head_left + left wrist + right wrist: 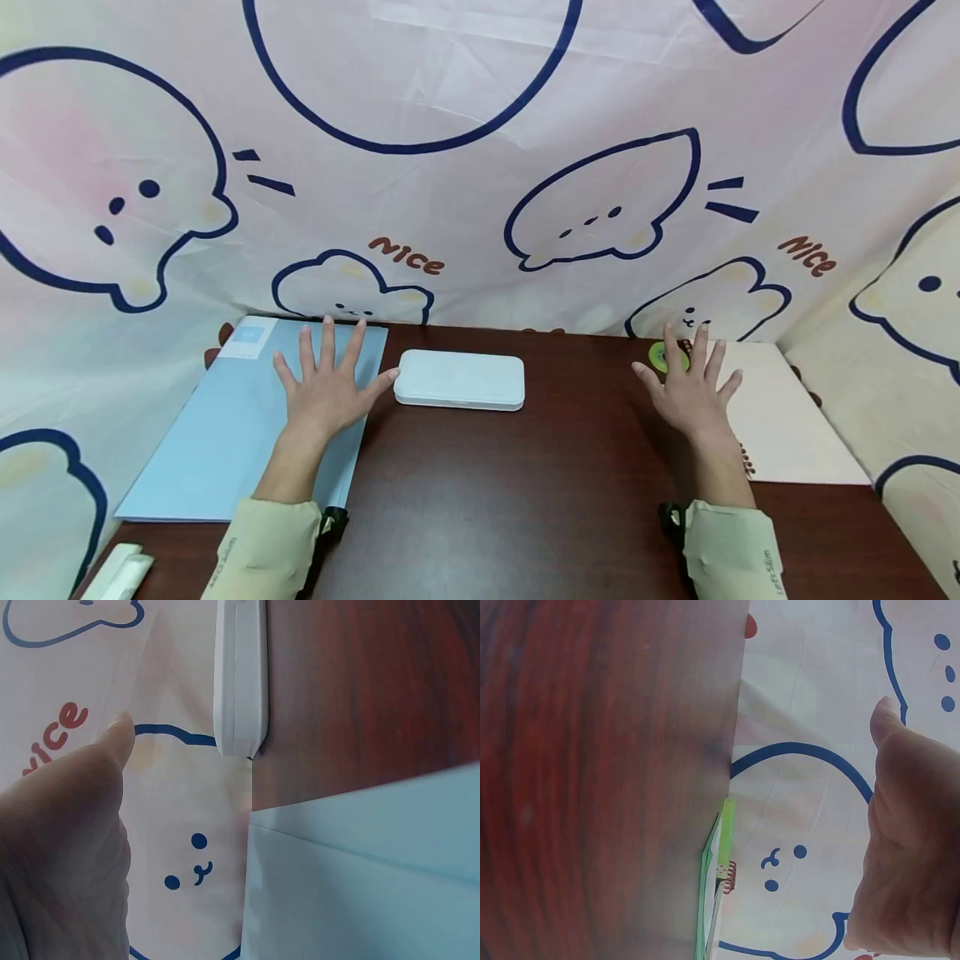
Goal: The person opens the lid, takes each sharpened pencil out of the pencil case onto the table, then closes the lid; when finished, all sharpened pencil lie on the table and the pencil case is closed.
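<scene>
My left hand [324, 400] is held with its fingers spread over the light blue folder [217, 433], palm down and holding nothing. Its thumb tip overlaps the left end of a white case [459, 380] in the head view. In the left wrist view the case [241, 682] stands beyond the folder [352, 900], the thumb off to the side. My right hand [690, 400], fingers spread too, is over the left edge of a white spiral notebook [787, 425]. Partly behind its fingers is a green ring-shaped roll [658, 357], seen edge-on in the right wrist view.
A dark brown wooden table [510, 500] lies under everything, with a printed cloth [465, 200] hanging at its back and sides. White stick-like pieces [120, 573] lie at the front left corner. The white case sits between the two hands, near the table's back edge.
</scene>
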A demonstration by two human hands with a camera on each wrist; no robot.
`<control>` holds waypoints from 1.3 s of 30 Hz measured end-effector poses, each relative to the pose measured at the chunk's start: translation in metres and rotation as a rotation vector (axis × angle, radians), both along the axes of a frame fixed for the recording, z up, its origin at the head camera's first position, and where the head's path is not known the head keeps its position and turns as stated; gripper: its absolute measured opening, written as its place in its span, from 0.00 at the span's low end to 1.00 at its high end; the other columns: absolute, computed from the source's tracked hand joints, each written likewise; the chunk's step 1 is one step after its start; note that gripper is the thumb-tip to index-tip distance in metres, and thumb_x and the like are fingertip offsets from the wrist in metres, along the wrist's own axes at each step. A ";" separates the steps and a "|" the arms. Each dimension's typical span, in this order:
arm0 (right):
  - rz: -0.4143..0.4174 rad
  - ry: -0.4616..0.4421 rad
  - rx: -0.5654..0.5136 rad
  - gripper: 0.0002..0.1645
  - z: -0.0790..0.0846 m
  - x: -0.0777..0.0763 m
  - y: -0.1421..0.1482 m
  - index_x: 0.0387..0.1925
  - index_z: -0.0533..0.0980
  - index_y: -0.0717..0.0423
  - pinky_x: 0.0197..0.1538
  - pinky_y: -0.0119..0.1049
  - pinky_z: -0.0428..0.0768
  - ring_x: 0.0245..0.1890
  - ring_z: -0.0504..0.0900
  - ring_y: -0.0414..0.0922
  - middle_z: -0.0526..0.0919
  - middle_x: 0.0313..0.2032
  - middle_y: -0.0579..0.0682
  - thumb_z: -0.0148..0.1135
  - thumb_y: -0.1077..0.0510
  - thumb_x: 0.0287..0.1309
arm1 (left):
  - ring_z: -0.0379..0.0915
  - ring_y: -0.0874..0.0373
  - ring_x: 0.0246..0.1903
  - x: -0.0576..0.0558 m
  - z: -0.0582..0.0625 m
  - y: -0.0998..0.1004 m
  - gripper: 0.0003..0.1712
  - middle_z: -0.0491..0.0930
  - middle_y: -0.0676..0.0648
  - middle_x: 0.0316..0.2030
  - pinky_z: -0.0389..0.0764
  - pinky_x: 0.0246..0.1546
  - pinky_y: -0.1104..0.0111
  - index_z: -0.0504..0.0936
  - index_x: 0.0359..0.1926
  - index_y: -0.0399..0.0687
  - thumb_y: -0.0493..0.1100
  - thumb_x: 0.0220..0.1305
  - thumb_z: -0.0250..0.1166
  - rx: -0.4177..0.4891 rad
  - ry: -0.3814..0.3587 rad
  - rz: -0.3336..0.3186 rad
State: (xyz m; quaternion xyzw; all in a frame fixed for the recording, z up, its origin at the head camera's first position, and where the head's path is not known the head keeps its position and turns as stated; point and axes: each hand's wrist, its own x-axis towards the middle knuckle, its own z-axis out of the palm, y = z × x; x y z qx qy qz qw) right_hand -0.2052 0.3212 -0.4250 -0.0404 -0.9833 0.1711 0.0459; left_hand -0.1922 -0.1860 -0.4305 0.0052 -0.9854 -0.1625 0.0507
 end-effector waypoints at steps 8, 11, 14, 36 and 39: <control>0.006 -0.005 -0.005 0.55 0.001 0.000 -0.001 0.81 0.30 0.37 0.62 0.82 0.18 0.75 0.11 0.67 0.16 0.78 0.62 0.37 0.21 0.67 | 0.15 0.30 0.78 0.002 0.002 -0.001 0.57 0.27 0.35 0.81 0.17 0.65 0.25 0.39 0.82 0.63 0.82 0.63 0.48 0.008 -0.008 -0.003; 0.008 -0.012 -0.011 0.55 0.000 0.000 -0.001 0.81 0.30 0.38 0.62 0.82 0.18 0.75 0.11 0.67 0.14 0.77 0.60 0.37 0.21 0.67 | 0.15 0.29 0.78 0.002 0.003 -0.003 0.57 0.28 0.34 0.81 0.17 0.65 0.25 0.38 0.82 0.64 0.82 0.63 0.48 0.001 -0.014 0.005; 0.012 -0.006 -0.015 0.55 0.000 0.000 -0.002 0.81 0.31 0.38 0.62 0.82 0.18 0.75 0.11 0.67 0.14 0.78 0.60 0.37 0.21 0.67 | 0.15 0.29 0.78 0.002 0.002 -0.004 0.58 0.29 0.34 0.81 0.18 0.65 0.25 0.39 0.82 0.63 0.82 0.62 0.48 0.001 -0.017 0.011; 0.043 0.037 -0.033 0.56 0.020 0.006 -0.013 0.81 0.31 0.37 0.63 0.82 0.19 0.75 0.12 0.67 0.19 0.79 0.64 0.43 0.22 0.67 | 0.11 0.30 0.77 -0.001 0.005 -0.011 0.61 0.25 0.36 0.81 0.18 0.65 0.25 0.36 0.82 0.64 0.85 0.60 0.46 0.015 -0.027 0.019; 0.076 0.051 -0.049 0.58 0.024 0.006 -0.018 0.81 0.31 0.38 0.64 0.81 0.20 0.76 0.13 0.67 0.17 0.79 0.62 0.45 0.23 0.66 | 0.11 0.30 0.77 -0.001 0.006 -0.013 0.62 0.25 0.36 0.81 0.18 0.65 0.25 0.36 0.82 0.62 0.84 0.59 0.49 0.034 -0.020 0.012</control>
